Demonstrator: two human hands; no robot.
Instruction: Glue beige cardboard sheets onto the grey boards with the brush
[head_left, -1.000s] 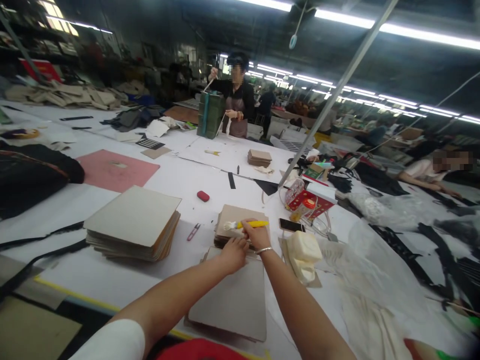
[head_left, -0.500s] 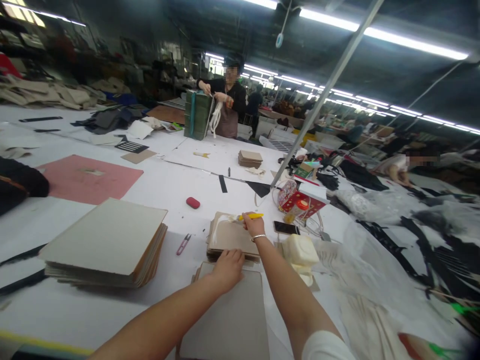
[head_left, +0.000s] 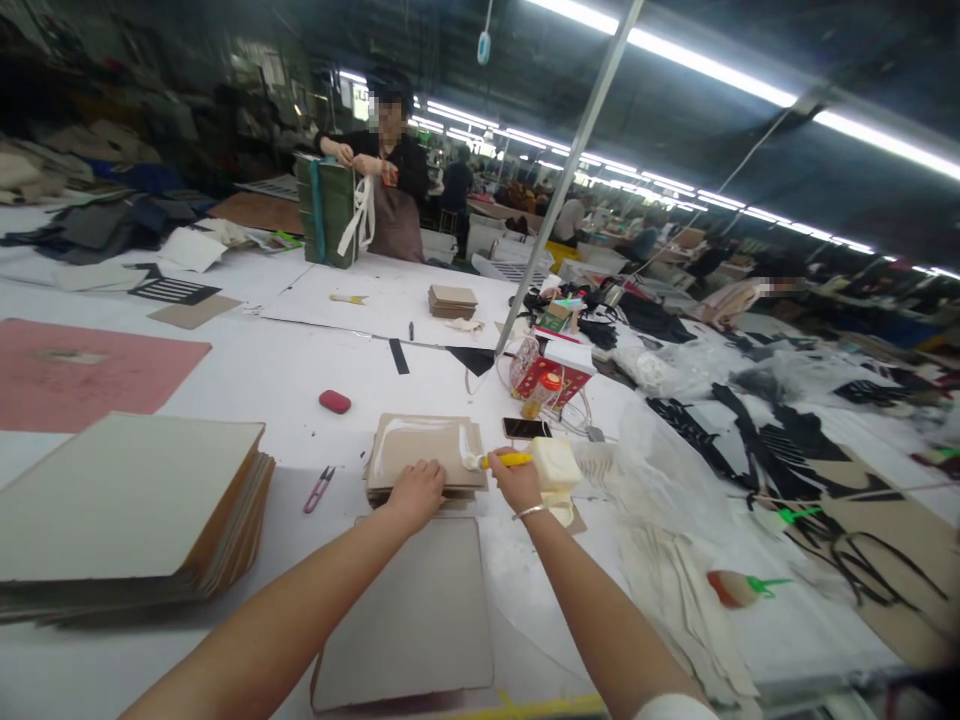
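My right hand (head_left: pixel 516 482) is closed around the yellow handle of a brush (head_left: pixel 504 460), whose bristles touch the right edge of the top sheet on a small stack of brown cardboard (head_left: pixel 420 452). White paste runs along that sheet's left, far and right edges. Resting on its near edge is my left hand (head_left: pixel 416 492), fingers laid flat and holding nothing. Nearer to me lies a larger grey board (head_left: pixel 416 620). A cream-coloured plastic container (head_left: pixel 556 465) stands just right of my right hand.
A tall stack of large boards (head_left: pixel 135 500) is at left, with thread snips (head_left: pixel 319 490) and a red oval case (head_left: pixel 334 401) beside it. A phone (head_left: pixel 526 428) and a red box (head_left: pixel 551 365) lie beyond the container. Across the table a co-worker (head_left: pixel 390 190) handles a green bundle (head_left: pixel 328 210).
My right hand has drawn the brush from the far left to the right edge, leaving more white paste. My left hand stays on the near edge. The view has turned right.
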